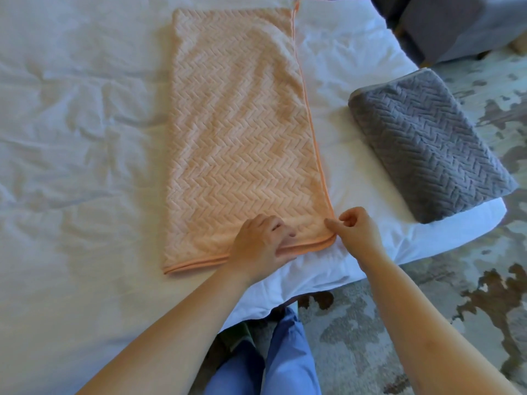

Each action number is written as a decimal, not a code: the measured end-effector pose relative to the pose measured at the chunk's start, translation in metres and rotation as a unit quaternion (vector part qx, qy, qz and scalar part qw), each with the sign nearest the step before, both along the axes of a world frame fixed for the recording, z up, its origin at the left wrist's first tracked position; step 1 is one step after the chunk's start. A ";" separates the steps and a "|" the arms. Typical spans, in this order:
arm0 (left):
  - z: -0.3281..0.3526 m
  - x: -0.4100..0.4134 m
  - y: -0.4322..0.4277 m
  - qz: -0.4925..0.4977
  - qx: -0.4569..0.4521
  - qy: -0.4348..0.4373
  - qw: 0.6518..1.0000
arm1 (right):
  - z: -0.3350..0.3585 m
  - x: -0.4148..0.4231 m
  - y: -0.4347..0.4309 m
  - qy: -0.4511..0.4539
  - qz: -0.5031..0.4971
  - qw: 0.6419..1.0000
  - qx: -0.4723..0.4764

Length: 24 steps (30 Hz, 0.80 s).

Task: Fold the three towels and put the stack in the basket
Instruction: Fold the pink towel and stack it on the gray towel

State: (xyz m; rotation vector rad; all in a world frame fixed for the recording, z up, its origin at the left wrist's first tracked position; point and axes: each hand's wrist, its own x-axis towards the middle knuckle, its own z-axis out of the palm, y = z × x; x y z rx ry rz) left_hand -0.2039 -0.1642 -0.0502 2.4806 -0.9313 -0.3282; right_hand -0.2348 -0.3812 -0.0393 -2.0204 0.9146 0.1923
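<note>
A peach towel [242,132] with a herringbone weave lies on the white bed [71,138], folded in half lengthwise into a long strip that runs away from me. Its hemmed near edge shows two layers. My left hand [261,246] grips that near edge, fingers curled on top and thumb under the hem. My right hand [358,230] is at the towel's near right corner, fingers curled, index fingertip touching the corner. A grey towel [427,143] of the same weave lies folded into a thick block on the bed's right corner. No basket or third towel shows.
The bed's near edge and right corner border a patterned grey and brown rug [427,309]. A grey upholstered piece [456,27] stands at the top right. My blue trouser legs [273,363] are against the bed edge. Wrinkled sheet spreads to the left of the peach towel.
</note>
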 end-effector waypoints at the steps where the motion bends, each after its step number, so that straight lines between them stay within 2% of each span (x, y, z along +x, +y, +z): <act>1: 0.000 0.001 -0.003 -0.003 0.002 0.000 1.000 | 0.000 0.000 0.000 0.004 0.000 1.000 -0.005; 6: -0.004 0.000 -0.010 0.001 0.024 0.025 0.999 | -0.003 -0.007 0.005 0.065 0.007 0.998 0.026; 10: 0.000 -0.001 -0.013 0.005 0.010 0.022 1.000 | 0.002 -0.006 0.012 0.022 -0.023 0.997 0.068; 14: 0.005 -0.006 -0.010 -0.024 -0.013 -0.020 0.999 | 0.012 -0.015 0.001 -0.062 -0.059 0.982 0.168; 16: 0.004 -0.010 -0.007 -0.049 -0.011 -0.062 0.997 | 0.008 -0.028 -0.005 -0.041 -0.055 0.986 0.152; 19: -0.002 -0.015 -0.003 -0.066 0.022 -0.067 0.995 | -0.004 -0.037 -0.005 0.031 -0.025 0.991 0.126; 21: -0.004 -0.016 0.001 -0.059 0.033 -0.065 0.996 | -0.006 -0.032 -0.003 0.040 -0.037 0.987 0.153; 24: 0.001 -0.014 0.002 -0.037 0.000 -0.059 0.998 | 0.000 -0.019 -0.002 0.026 -0.073 0.976 0.206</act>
